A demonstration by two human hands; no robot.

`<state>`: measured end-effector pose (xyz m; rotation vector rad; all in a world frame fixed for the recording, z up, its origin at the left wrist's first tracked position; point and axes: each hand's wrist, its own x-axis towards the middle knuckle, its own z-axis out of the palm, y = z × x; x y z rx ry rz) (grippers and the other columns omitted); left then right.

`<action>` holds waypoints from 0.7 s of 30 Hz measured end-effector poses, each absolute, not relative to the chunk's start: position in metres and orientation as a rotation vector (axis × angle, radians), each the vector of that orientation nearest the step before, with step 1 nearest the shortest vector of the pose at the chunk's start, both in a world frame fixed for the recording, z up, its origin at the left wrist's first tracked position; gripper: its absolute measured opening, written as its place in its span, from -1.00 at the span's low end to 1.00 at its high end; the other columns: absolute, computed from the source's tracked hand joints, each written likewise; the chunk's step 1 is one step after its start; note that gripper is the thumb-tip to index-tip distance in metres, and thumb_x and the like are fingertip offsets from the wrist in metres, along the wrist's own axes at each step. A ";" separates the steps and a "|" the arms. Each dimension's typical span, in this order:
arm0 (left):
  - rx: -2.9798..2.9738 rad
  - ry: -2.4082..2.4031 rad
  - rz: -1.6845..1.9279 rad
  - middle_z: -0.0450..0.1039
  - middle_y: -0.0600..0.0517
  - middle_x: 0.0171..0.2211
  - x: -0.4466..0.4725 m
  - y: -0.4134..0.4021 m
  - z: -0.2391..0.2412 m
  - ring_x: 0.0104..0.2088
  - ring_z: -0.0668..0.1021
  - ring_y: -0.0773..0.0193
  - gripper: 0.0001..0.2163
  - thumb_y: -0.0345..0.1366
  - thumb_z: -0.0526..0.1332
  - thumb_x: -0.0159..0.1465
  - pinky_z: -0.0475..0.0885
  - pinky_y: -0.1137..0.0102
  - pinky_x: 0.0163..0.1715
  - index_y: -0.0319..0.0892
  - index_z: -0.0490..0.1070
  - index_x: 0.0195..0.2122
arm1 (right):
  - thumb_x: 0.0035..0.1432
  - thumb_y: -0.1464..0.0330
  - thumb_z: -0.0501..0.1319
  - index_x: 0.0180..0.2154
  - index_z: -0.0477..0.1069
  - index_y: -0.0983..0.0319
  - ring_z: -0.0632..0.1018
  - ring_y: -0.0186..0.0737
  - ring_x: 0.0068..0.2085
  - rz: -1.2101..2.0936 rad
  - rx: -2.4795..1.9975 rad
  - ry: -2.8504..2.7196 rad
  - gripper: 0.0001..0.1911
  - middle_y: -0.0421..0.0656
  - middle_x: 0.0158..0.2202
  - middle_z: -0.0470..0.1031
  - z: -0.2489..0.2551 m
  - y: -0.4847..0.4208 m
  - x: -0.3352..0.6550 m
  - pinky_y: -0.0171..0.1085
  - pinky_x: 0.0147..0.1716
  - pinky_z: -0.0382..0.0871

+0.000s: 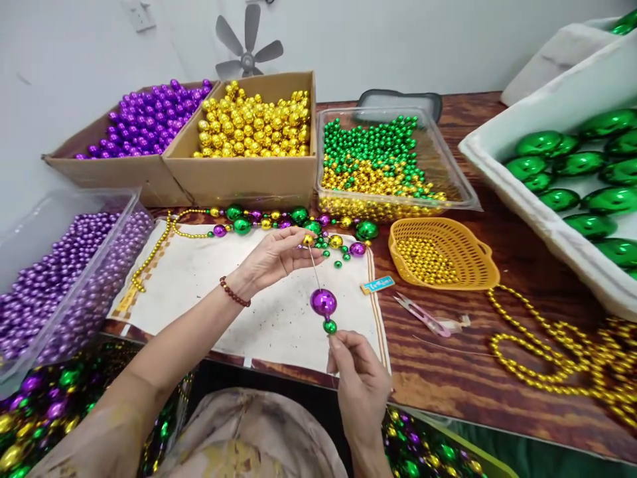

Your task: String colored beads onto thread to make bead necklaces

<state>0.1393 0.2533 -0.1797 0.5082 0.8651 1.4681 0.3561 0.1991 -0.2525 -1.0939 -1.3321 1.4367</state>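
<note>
My left hand (279, 255), a bead bracelet (233, 291) at its wrist, pinches a gold bead (308, 239) above the white cloth (279, 318). A thin string (314, 267) runs from there down to a large purple bead (323, 302), with a small purple and a green bead (330, 326) below it. Just under the green bead, the closed fingertips of my right hand (361, 375) grip the string's lower end; whether they also touch the bead is unclear. Behind my left fingers lies a strand of mixed beads (241, 226), partly hidden, with loose small green beads (338, 264) close by.
Boxes of purple (149, 119) and gold beads (253, 126) stand behind, beside a clear tub (462, 192). A purple-bead bin (107, 192) is left. Rightward are a yellow basket (478, 275), thread snips (423, 315), gold bead strands (542, 372) and a foam box (497, 133).
</note>
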 end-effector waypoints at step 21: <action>0.388 0.947 1.535 0.51 0.03 -0.25 0.153 0.212 -0.217 -0.24 0.62 0.28 -0.77 -0.16 0.37 0.23 0.52 0.34 -0.20 -0.15 0.52 -0.16 | 0.18 0.16 0.27 -0.38 0.44 0.24 0.34 -0.36 -0.54 1.589 -1.072 -1.272 -0.73 -0.30 -0.60 0.30 -0.251 0.197 0.294 -0.36 -0.51 0.31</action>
